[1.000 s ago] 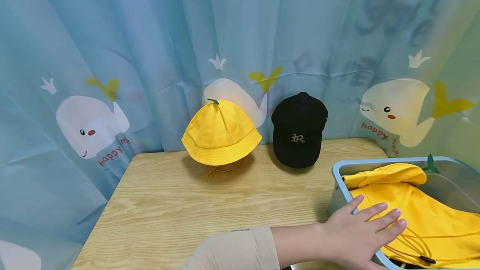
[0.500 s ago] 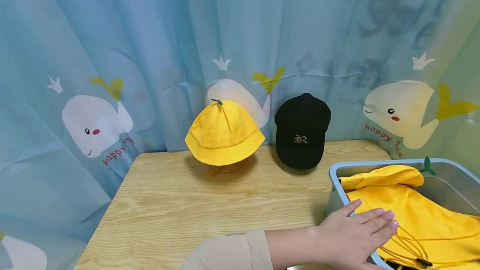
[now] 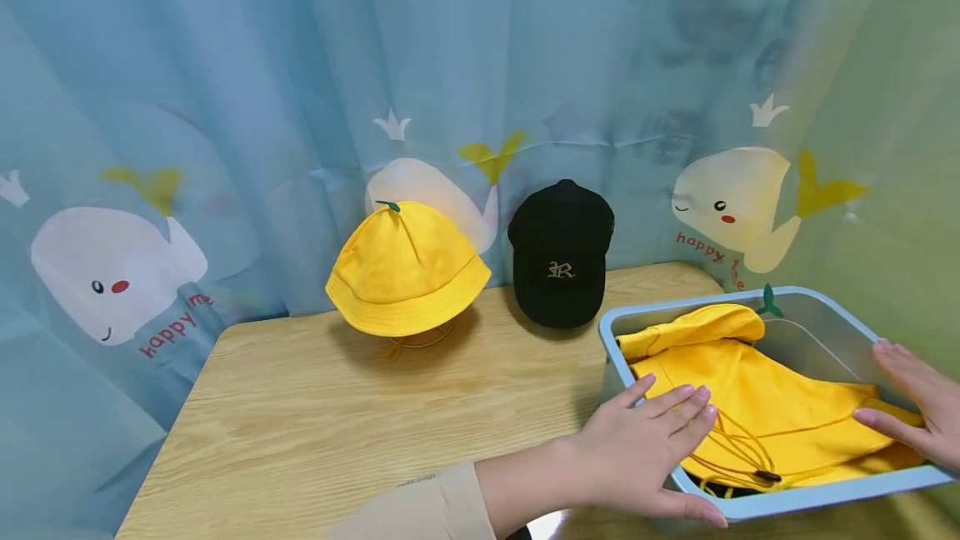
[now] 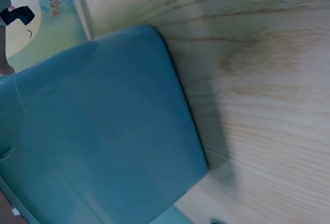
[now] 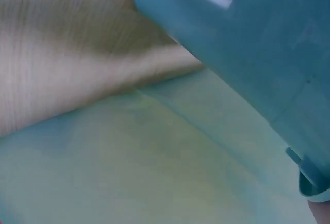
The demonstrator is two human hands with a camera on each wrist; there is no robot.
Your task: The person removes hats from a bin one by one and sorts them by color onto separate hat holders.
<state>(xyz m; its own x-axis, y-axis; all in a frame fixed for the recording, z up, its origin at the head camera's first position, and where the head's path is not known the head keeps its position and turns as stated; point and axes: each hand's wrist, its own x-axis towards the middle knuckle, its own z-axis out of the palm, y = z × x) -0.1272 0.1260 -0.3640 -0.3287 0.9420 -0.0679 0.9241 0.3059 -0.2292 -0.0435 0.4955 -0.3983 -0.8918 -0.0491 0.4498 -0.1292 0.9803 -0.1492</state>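
A blue plastic bin (image 3: 847, 490) stands at the table's right side, with yellow hats (image 3: 757, 394) inside and a thin cord with a black toggle on top. My left hand (image 3: 637, 448) lies across the bin's left rim, fingers straight, thumb by the near corner. At the right rim, my right hand (image 3: 926, 407) reaches over with extended fingers and thumb; the frame edge cuts it off. Both wrist views mostly show the outer bin wall (image 4: 103, 121), and a sliver of hand (image 5: 320, 211) appears beside the rim in the right wrist view.
A yellow bucket hat (image 3: 408, 273) sits on a wire stand at the back of the wooden table (image 3: 360, 407). Beside it is a black cap (image 3: 561, 257). A blue curtain (image 3: 262, 65) with whale prints hangs directly behind the table.
The head view has swung right, shifting everything leftward. My right hand has come into view at the bin's right rim. The bin sits slightly closer to the black cap.
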